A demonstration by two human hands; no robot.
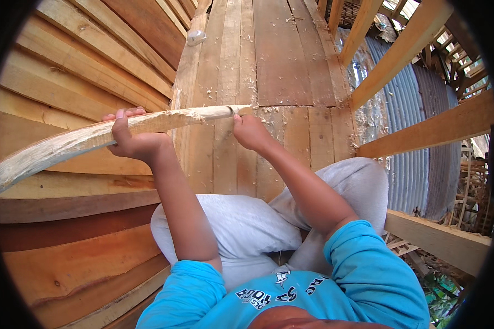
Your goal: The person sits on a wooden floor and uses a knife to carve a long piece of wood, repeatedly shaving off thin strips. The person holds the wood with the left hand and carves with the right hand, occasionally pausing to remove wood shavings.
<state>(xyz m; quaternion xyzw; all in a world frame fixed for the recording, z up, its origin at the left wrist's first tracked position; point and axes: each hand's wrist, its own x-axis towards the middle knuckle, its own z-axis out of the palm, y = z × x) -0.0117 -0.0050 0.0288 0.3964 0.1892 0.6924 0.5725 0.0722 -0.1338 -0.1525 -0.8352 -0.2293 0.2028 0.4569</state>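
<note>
A long, curved, pale piece of wood (82, 134), its bark partly shaved off, runs from the far left edge to the middle, held above the plank floor. My left hand (133, 137) is closed round its middle, thumb on the near side and fingers beyond. At its narrow right end, my right hand (252, 131) is closed with the thumb near a small dark curved strip (230, 111) lying across the wood. That strip looks like a thin blade, but its handle is hidden, and what the fingers hold cannot be made out.
Wood shavings (280, 60) lie scattered over the plank floor (219, 159). Left stands a board wall (82, 230); right, a wooden railing (422, 129) before corrugated metal sheets (406, 181). A clear plastic container (196, 37) sits farther off. My crossed legs (236, 225) are close below.
</note>
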